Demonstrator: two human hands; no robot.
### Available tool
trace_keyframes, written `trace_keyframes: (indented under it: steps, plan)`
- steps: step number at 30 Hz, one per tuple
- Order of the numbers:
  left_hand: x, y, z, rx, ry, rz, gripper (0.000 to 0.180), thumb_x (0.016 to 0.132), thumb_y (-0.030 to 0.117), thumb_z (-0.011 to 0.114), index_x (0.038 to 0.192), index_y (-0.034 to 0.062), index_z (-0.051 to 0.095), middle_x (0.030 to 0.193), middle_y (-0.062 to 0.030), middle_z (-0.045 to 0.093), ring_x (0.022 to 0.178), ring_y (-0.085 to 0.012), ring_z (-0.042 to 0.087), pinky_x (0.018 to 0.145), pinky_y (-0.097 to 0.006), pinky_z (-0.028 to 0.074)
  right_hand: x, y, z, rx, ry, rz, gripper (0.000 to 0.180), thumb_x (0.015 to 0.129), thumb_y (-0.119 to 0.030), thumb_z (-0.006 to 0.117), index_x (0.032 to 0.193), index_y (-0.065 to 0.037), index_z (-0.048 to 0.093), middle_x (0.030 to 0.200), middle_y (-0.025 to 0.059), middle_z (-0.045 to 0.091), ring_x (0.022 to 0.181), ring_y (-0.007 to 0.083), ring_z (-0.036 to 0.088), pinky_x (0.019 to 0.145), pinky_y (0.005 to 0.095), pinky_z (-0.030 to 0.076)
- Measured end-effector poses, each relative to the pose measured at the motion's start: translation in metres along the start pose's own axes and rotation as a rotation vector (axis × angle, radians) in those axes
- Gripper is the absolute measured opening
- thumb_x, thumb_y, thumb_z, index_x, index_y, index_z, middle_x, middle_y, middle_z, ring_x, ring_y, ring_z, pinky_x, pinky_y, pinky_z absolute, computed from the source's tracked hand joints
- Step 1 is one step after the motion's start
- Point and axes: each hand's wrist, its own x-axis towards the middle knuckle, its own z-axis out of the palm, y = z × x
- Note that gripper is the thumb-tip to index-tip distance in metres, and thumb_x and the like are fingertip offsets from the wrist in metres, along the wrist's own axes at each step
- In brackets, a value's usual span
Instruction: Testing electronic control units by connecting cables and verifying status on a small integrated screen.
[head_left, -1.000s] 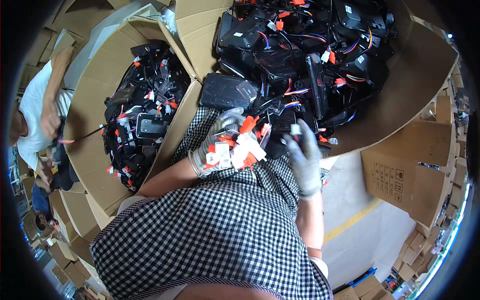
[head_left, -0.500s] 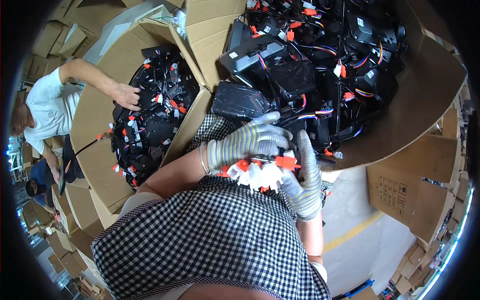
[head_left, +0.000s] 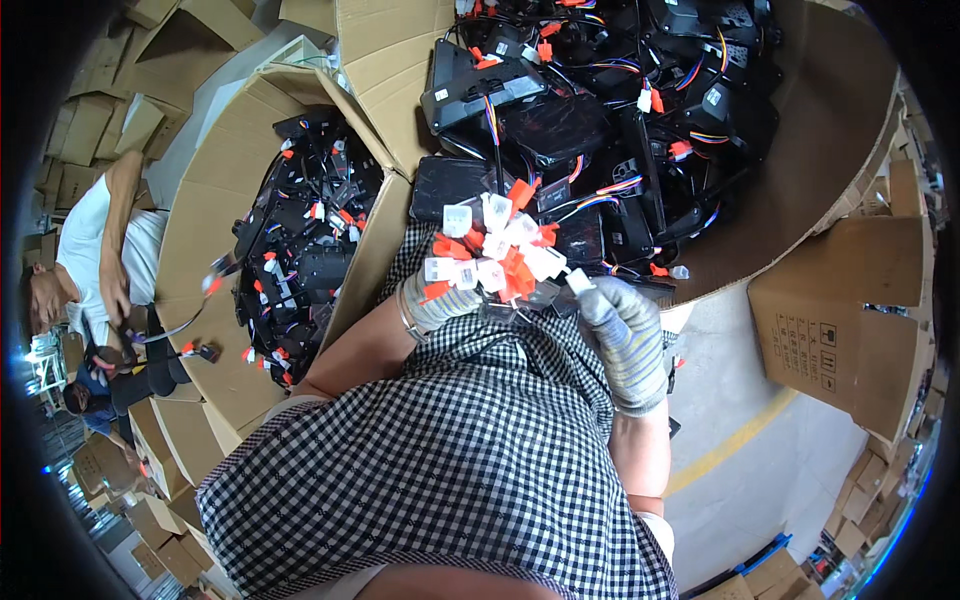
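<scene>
My left hand (head_left: 440,303), in a grey striped glove, grips a bunch of white and red plug connectors (head_left: 492,247) in front of my checked apron. The bunch hides most of its fingers. At the bunch's right side, my right hand (head_left: 628,340), gloved the same way, pinches a small white connector (head_left: 579,282) between thumb and fingertips. Just beyond both hands, a large round carton (head_left: 825,190) holds a heap of black plastic devices (head_left: 560,128) with coloured wires and red and white plugs.
To the left stands another open carton (head_left: 205,260) with similar black parts (head_left: 310,210). A co-worker in a white shirt (head_left: 105,245) is beside it. A printed brown box (head_left: 835,320) sits on the grey floor at right, near a yellow line (head_left: 735,440).
The connector bunch has risen and now faces up. My left hand has moved beneath it; my right has drawn aside, pinching one connector. The co-worker's hand has left the left carton.
</scene>
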Motion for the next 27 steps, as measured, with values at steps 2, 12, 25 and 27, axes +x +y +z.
trace_keyframes:
  steps: [2,12,25,27]
  plan:
    - [0.000,0.015,0.017,0.077,0.146,-0.155,0.033,0.070,0.003,0.073,0.090,0.0115,0.048,0.085,0.0005,0.053,0.094,-0.0157,0.050,0.092,-0.039,0.041,0.006,0.000,0.003,0.000,-0.038,0.010,0.034,0.086,-0.037,0.063,0.079,-0.003,0.065,0.055,-0.0049,0.046,0.049,0.0024,0.034,0.046,0.0196,0.025]
    - [-0.010,0.024,0.000,0.010,0.197,-0.501,0.013,0.076,0.007,0.066,0.072,0.0118,0.054,0.076,-0.0016,0.057,0.072,-0.0139,0.058,0.067,-0.028,0.048,0.021,0.023,-0.007,0.060,-0.242,0.088,0.034,0.084,-0.036,0.065,0.072,-0.004,0.062,0.056,-0.0047,0.047,0.050,0.0044,0.037,0.047,0.0207,0.027]
    - [-0.030,0.006,-0.028,1.375,-0.314,0.287,0.026,0.069,0.023,0.065,0.090,0.0104,0.057,0.089,-0.0068,0.059,0.089,-0.0273,0.058,0.097,-0.042,0.039,0.080,-0.064,0.011,-0.819,-0.055,-0.637,0.025,0.080,-0.011,0.065,0.103,-0.001,0.062,0.091,0.0134,0.064,0.081,0.0250,0.063,0.074,0.0325,0.049]
    - [-0.031,0.002,-0.021,1.482,-0.389,0.067,0.022,0.070,0.023,0.060,0.088,0.0114,0.061,0.088,-0.0047,0.061,0.096,-0.0249,0.058,0.099,-0.043,0.038,0.101,-0.091,0.050,-1.105,0.001,-0.702,0.032,0.081,-0.004,0.060,0.112,0.001,0.058,0.103,0.0170,0.061,0.092,0.0273,0.061,0.080,0.0335,0.048]
